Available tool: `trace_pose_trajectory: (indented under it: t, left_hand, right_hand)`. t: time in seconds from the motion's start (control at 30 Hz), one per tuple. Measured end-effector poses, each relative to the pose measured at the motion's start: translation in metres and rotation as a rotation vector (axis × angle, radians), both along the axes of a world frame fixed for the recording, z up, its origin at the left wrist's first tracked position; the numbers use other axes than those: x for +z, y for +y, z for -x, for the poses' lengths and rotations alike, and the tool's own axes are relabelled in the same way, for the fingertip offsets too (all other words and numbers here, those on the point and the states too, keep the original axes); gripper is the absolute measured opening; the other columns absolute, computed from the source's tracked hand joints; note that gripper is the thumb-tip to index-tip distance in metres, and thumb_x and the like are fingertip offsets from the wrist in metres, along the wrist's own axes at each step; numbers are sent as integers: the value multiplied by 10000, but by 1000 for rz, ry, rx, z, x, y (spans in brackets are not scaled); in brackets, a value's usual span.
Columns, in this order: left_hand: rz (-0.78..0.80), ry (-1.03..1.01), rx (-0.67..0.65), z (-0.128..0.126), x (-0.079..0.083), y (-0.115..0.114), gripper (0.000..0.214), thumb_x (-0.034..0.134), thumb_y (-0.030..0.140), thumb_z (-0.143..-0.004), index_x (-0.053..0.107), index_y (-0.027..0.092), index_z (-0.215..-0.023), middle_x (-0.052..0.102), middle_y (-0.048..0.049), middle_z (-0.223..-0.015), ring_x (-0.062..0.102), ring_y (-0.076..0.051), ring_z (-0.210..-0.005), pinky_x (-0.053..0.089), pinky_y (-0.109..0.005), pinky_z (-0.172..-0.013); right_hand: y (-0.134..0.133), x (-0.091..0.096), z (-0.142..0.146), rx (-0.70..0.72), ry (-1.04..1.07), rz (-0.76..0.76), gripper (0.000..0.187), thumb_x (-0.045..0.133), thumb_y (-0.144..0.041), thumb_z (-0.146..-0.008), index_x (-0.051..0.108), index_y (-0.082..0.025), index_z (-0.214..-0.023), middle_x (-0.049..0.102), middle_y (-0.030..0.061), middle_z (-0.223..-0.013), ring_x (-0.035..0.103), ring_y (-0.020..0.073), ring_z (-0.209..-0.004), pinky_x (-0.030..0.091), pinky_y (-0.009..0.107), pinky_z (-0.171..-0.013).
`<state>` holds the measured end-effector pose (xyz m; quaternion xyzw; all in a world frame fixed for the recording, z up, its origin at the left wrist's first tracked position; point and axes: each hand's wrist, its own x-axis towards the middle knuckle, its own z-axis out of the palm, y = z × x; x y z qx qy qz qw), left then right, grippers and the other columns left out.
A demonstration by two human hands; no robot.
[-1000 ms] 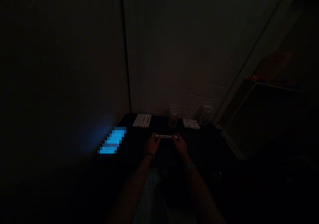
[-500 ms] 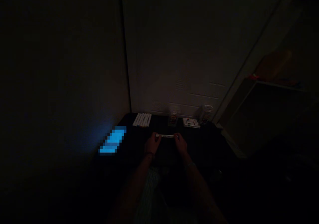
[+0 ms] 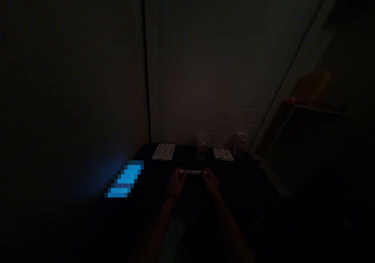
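Between my two hands a white marker pen lies level, crosswise in front of me over the dark table. My left hand pinches its left end. Its right end is pinched by the fingers of my right hand. Farther back on the left, several white markers lie side by side in a row. A flat white pack that seems to hold more markers sits at the back right. The light is very dim, so the print on the pen cannot be read.
Two clear plastic containers stand by the wall: one container behind my hands, another container at the right. A glowing blue screen, blurred out, lies on the left of the dark table. A shelf unit rises at the right.
The whole view has tilted up slightly, so the table things sit lower in the picture. Both hands keep their hold on the marker's ends.
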<state>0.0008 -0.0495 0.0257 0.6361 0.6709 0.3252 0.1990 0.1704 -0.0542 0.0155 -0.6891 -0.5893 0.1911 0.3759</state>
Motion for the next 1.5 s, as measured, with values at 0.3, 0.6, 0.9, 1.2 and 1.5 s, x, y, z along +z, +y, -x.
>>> trace_pose_trajectory:
  t: [0.3,0.6,0.9,1.2,1.5]
  left_hand:
    - [26,97,7,-4,2,-2,419,257,536,-783,473,235,-979,609,-28,-823,552,-138,-707,306,-214,-551]
    - [27,105,15,-2,4,-3,364,231,458,-823,463,233,-991,610,-39,-828,557,-135,-721,318,-210,-572]
    - [44,74,11,-2,8,-5,333,280,451,-813,472,233,-978,609,-38,-822,555,-132,-713,320,-208,-579]
    - [12,33,4,-3,6,-4,372,296,519,-783,466,240,-961,609,-17,-818,553,-117,-702,308,-196,-558]
    - [38,64,20,-4,7,-5,333,291,465,-806,471,240,-973,610,-24,-826,557,-126,-718,318,-202,-575]
  right_hand:
    - [-3,4,-2,-1,-5,21,315,253,-381,-819,522,-290,-955,568,-47,-896,505,112,-820,351,208,-724]
    - [-4,8,-1,-15,-15,47,313,314,-461,-785,543,-290,-911,578,-48,-853,519,122,-796,363,209,-683]
    - [-4,6,0,-17,-27,15,338,262,-431,-810,543,-284,-927,582,-42,-860,519,114,-786,363,206,-686]
    - [-4,7,1,-11,-10,21,306,327,-456,-780,548,-288,-908,584,-46,-862,524,119,-792,361,205,-682]
    - [-4,6,-1,-2,-30,27,329,267,-418,-810,543,-294,-939,578,-45,-882,516,117,-809,363,208,-690]
